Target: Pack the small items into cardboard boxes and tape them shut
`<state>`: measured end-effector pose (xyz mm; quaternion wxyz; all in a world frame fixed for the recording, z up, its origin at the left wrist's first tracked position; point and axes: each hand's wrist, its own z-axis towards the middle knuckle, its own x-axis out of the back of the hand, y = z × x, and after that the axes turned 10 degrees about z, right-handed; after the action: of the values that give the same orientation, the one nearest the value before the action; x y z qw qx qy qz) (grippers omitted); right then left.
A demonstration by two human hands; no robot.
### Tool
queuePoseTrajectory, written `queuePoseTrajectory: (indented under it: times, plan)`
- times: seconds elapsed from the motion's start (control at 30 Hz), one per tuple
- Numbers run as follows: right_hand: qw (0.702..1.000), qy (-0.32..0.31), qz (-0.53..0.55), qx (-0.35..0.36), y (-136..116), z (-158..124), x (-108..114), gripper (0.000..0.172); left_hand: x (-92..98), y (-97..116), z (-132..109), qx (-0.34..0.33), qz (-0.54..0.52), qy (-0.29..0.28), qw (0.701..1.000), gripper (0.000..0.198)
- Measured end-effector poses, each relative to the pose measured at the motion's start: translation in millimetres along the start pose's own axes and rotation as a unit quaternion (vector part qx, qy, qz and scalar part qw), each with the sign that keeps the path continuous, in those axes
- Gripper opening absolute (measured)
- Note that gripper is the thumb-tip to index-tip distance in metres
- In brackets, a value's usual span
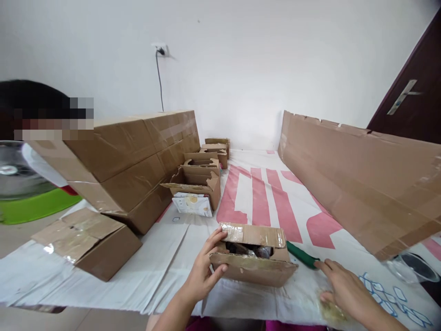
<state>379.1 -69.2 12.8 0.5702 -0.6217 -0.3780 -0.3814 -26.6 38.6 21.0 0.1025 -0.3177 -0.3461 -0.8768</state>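
Note:
A small open cardboard box (255, 272) stands at the table's front edge. Dark and clear, shiny items (253, 250) lie inside it, too shadowed to name. My left hand (206, 264) is closed on the box's left end, thumb over the front flap and fingers at the back corner. Behind the box's right end a long, dark green thing (303, 254) lies on the cloth; its far part is hidden by the box. My right hand (344, 287) rests low over the table with its fingertips at the green thing's near end and its thumb spread apart.
Several open boxes (213, 193) run in a row toward the wall, beside a stacked-carton wall (138, 158). A closed box (110, 250) is at left, a cardboard panel (344, 179) and clear container (413, 266) at right. Another person (37, 99) is beyond the cartons.

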Motion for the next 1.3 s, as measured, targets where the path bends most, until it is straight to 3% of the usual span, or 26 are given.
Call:
queuePoseTrajectory:
  times: [0.1, 0.23, 0.37, 0.5, 0.57, 0.63, 0.77, 0.93, 1.17, 1.3]
  plan:
    - [0.992, 0.023, 0.124, 0.012, -22, 13, 20, 0.025, -0.6, 6, 3, 0.042, -0.044, 0.020, 0.998, 0.033]
    - [0.946, 0.048, 0.315, 0.055, -81, 36, 49, 0.041, -3.2, 15, 15, 0.121, -0.091, 0.070, 0.986, 0.030]
    - [0.905, -0.123, 0.391, 0.114, -147, 63, 59, 0.043, -6.8, 17, 22, 0.149, -0.113, 0.089, 0.978, 0.032]
    - [0.898, -0.232, 0.357, 0.114, -186, 90, 48, 0.024, -9.1, 15, 22, 0.160, -0.112, 0.099, 0.976, 0.032]
    - [0.889, -0.237, 0.376, 0.108, -194, 98, 40, 0.024, -10.2, 14, 21, 0.168, -0.107, 0.100, 0.975, 0.032]
    - [0.890, -0.198, 0.392, 0.125, -196, 100, 33, 0.024, -11.9, 13, 21, 0.177, -0.103, 0.102, 0.973, 0.033]
    - [0.916, -0.105, 0.350, 0.165, -192, 97, 28, 0.015, -17.1, 11, 23, 0.188, -0.102, 0.113, 0.970, 0.032]
    - [0.949, -0.084, 0.263, 0.154, -188, 98, 31, 0.008, -22.0, 11, 21, 0.175, -0.105, 0.135, 0.970, 0.032]
    - [0.928, -0.013, 0.173, 0.330, -192, 79, 31, 0.018, -21.3, 14, 21, 0.175, -0.092, 0.139, 0.970, 0.033]
    - [0.950, -0.027, 0.124, 0.284, -196, 72, 27, 0.016, -25.1, 16, 20, 0.165, -0.089, 0.160, 0.969, 0.035]
